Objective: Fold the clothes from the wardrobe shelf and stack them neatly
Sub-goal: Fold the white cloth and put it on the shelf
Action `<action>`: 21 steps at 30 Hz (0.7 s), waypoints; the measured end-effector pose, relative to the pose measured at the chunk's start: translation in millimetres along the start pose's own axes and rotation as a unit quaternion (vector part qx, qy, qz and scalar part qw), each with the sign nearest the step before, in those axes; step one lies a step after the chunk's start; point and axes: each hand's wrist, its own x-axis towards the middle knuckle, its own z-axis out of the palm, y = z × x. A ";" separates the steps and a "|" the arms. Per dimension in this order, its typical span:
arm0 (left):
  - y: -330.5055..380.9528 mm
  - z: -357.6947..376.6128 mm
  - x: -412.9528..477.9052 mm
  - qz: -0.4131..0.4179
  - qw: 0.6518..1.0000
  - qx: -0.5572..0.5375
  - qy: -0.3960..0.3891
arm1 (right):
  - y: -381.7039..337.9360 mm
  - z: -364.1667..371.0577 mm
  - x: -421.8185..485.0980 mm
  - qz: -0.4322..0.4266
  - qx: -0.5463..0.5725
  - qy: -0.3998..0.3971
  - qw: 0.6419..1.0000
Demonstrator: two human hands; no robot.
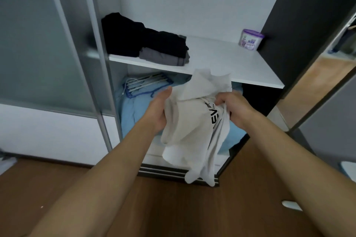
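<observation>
While both hands, left hand [160,110] and right hand [234,107], gripped the bunched white t-shirt [192,127], folding had barely begun; spreading it flat seemed next.

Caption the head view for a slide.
Both hands, left hand and right hand, hold a crumpled white garment before the wardrobe shelf with dark folded clothes.
</observation>
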 end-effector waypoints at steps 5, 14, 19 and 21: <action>20.2 60.8 -5.4 0.148 0.975 0.156 0.062 | 23.6 -48.8 -2.7 0.043 -0.125 -0.139 0.981; 27.8 121.4 -25.8 0.264 0.779 0.551 -0.143 | -20.5 -104.1 3.0 -0.092 -0.166 -0.037 0.981; 31.2 136.1 -26.8 0.242 0.757 0.592 -0.131 | -31.5 -81.8 -7.5 -0.131 -0.188 -0.098 0.969; 32.3 139.7 -24.5 0.241 0.735 0.616 -0.148 | -32.1 -76.8 -8.0 -0.138 -0.167 -0.071 0.974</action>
